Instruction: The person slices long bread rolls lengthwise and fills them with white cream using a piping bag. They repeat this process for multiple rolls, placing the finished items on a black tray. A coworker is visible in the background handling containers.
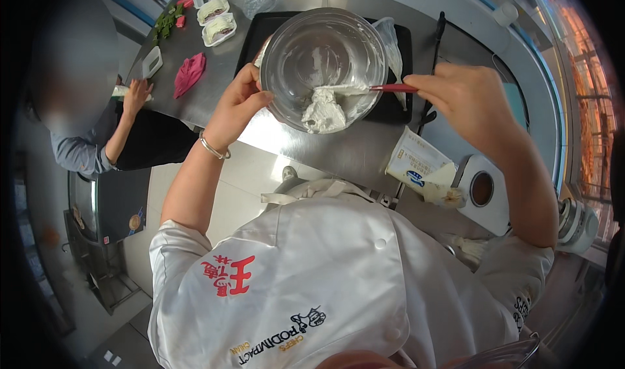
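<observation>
Nearest the camera is the white jacket [325, 258]; beyond it the left hand [244, 105], partly closed, grips the side of the mixing bowl [290, 53] above the black tray [254, 34], and the right hand [465, 99] is closed on the red-handled spatula [381, 88]. The step appears to be gathering cream [324, 114], the next move calling for a steady bowl and a sweep along its wall. The spatula's long axis runs crosswise, blade pointing left over the bowl.

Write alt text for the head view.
A person in white holds a clear bowl in the left grip; the right grip has a red-handled spatula, its blade against creamy white mixture inside. A co-worker is at left.
</observation>
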`<act>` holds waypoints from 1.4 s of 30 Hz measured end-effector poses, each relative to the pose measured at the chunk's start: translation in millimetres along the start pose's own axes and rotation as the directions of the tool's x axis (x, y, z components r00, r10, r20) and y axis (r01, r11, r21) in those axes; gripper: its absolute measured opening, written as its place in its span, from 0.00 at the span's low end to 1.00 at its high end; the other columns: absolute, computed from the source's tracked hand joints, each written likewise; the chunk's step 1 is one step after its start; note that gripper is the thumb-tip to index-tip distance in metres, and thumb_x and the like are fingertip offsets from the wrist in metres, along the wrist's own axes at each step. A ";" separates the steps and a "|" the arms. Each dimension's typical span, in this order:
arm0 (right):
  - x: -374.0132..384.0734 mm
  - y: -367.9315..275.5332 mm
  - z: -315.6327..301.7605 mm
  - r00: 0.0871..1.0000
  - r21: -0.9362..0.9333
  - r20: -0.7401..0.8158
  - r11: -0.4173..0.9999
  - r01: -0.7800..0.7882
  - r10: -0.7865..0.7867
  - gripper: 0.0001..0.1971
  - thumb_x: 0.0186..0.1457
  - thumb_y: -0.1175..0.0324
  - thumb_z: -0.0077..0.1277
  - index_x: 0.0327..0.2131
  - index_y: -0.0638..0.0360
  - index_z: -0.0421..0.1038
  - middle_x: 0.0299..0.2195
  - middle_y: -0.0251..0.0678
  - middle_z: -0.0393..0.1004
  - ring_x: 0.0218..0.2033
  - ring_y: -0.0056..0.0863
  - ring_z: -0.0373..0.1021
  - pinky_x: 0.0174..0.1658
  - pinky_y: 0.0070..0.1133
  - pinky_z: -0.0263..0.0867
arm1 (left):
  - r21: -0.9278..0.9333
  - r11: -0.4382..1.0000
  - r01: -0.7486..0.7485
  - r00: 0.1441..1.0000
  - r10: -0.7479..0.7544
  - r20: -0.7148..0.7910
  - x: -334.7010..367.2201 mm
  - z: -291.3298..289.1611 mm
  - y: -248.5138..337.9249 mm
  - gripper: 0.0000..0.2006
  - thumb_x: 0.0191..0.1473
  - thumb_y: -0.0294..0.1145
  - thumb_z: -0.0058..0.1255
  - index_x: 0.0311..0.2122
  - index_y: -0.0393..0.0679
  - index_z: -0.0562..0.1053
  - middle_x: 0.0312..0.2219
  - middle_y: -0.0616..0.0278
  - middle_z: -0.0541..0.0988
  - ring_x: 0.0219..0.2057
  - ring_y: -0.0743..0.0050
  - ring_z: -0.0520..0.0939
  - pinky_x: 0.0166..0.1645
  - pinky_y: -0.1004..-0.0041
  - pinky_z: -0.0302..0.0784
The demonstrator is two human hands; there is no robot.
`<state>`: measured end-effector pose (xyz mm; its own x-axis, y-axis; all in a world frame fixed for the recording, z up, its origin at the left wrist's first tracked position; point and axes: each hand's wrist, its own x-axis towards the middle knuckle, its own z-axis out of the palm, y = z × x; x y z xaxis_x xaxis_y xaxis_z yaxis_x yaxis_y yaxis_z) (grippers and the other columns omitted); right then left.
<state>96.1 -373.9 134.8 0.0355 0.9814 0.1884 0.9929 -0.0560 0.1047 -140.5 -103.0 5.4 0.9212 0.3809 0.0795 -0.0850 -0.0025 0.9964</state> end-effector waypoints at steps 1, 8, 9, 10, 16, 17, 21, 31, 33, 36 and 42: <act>-2.5 4.4 -4.5 0.999 0.006 -0.022 0.999 -0.035 0.035 0.10 0.52 0.66 0.53 0.39 0.47 0.77 0.22 0.30 0.70 0.23 0.29 0.70 0.26 0.25 0.64 | -0.007 1.000 0.009 1.000 -0.009 0.007 3.4 -1.5 0.3 0.06 0.52 0.19 0.45 0.33 0.44 0.63 0.32 0.67 0.71 0.34 0.79 0.74 0.41 0.78 0.70; 8.7 13.2 0.5 0.998 -0.024 -0.052 0.999 -0.022 0.021 0.10 0.54 0.64 0.53 0.40 0.46 0.77 0.22 0.31 0.71 0.24 0.29 0.71 0.28 0.26 0.66 | 0.031 1.000 0.004 0.998 -0.006 0.063 14.3 -0.3 14.1 0.07 0.51 0.19 0.45 0.33 0.44 0.64 0.32 0.69 0.70 0.35 0.82 0.72 0.42 0.78 0.69; 4.5 7.9 0.8 0.999 -0.002 0.003 0.999 -0.036 0.036 0.10 0.54 0.63 0.52 0.40 0.46 0.77 0.22 0.31 0.71 0.24 0.29 0.71 0.28 0.26 0.66 | 0.026 1.000 0.012 0.998 -0.014 0.068 15.3 0.4 12.8 0.07 0.51 0.19 0.46 0.33 0.44 0.64 0.32 0.70 0.69 0.36 0.83 0.71 0.43 0.79 0.68; 0.4 3.9 0.5 0.997 0.020 0.058 0.999 -0.050 0.048 0.10 0.54 0.63 0.52 0.40 0.46 0.77 0.23 0.31 0.71 0.24 0.30 0.71 0.29 0.27 0.66 | 0.035 0.999 0.015 0.998 -0.017 0.068 16.9 0.1 12.6 0.07 0.51 0.19 0.46 0.33 0.44 0.64 0.32 0.71 0.69 0.36 0.83 0.71 0.43 0.80 0.67; 3.5 24.7 -16.9 0.983 -0.101 -0.156 0.989 -0.110 0.093 0.10 0.56 0.63 0.49 0.39 0.47 0.78 0.23 0.32 0.72 0.28 0.33 0.73 0.31 0.28 0.67 | 0.078 0.997 0.022 0.992 -0.032 0.122 28.4 3.1 16.8 0.07 0.51 0.20 0.47 0.34 0.45 0.65 0.31 0.72 0.69 0.34 0.86 0.70 0.40 0.82 0.65; 4.1 18.8 -9.6 0.993 -0.106 -0.091 0.991 -0.083 0.074 0.10 0.56 0.63 0.49 0.39 0.47 0.78 0.22 0.32 0.72 0.28 0.33 0.73 0.31 0.28 0.67 | 0.077 0.997 0.020 0.992 -0.029 0.122 29.8 4.4 16.6 0.07 0.51 0.20 0.47 0.34 0.45 0.65 0.31 0.72 0.69 0.34 0.86 0.69 0.40 0.82 0.65; -11.5 12.0 9.1 0.993 0.065 0.015 0.991 -0.116 0.115 0.09 0.55 0.65 0.51 0.39 0.48 0.78 0.22 0.32 0.71 0.25 0.35 0.72 0.28 0.29 0.66 | 0.078 0.997 0.030 0.999 -0.032 0.031 24.0 8.2 11.2 0.07 0.51 0.20 0.48 0.34 0.45 0.65 0.31 0.73 0.69 0.33 0.87 0.69 0.39 0.82 0.65; -53.0 13.8 110.9 0.822 0.615 0.353 0.551 -0.564 0.447 0.14 0.58 0.65 0.50 0.47 0.52 0.75 0.28 0.35 0.75 0.29 0.29 0.69 0.36 0.23 0.66 | 0.111 0.992 0.067 0.993 -0.078 0.090 36.1 12.0 -6.5 0.06 0.55 0.22 0.47 0.33 0.44 0.62 0.29 0.73 0.67 0.31 0.88 0.69 0.39 0.82 0.67; -51.6 11.7 133.0 0.715 0.693 0.552 0.240 -0.679 0.429 0.15 0.59 0.67 0.50 0.49 0.52 0.74 0.25 0.29 0.73 0.25 0.19 0.65 0.32 0.17 0.63 | 0.051 0.994 0.099 0.989 -0.104 0.101 40.9 12.2 -14.7 0.06 0.55 0.22 0.46 0.33 0.44 0.63 0.29 0.73 0.68 0.32 0.87 0.70 0.39 0.81 0.68; -52.8 8.3 138.5 0.713 0.711 0.578 0.185 -0.679 0.396 0.15 0.59 0.69 0.48 0.49 0.52 0.75 0.23 0.27 0.70 0.25 0.16 0.63 0.33 0.16 0.61 | -0.021 0.986 0.167 0.979 -0.163 0.120 46.6 9.9 -18.1 0.06 0.55 0.22 0.46 0.33 0.44 0.63 0.30 0.72 0.69 0.33 0.86 0.71 0.40 0.80 0.70; -64.0 6.3 111.4 0.922 0.613 0.118 0.703 -0.360 0.369 0.14 0.54 0.70 0.53 0.46 0.50 0.76 0.28 0.33 0.69 0.31 0.29 0.67 0.35 0.23 0.64 | -0.055 0.984 0.170 0.984 -0.166 0.062 45.2 2.6 -21.1 0.05 0.55 0.22 0.45 0.33 0.42 0.62 0.31 0.64 0.71 0.32 0.75 0.76 0.38 0.72 0.77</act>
<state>112.7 -416.6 14.6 0.4128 0.9056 0.0970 0.7549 -0.2806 -0.5928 -96.2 -88.2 -11.9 0.9442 0.3179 -0.0857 0.0520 0.1131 0.9922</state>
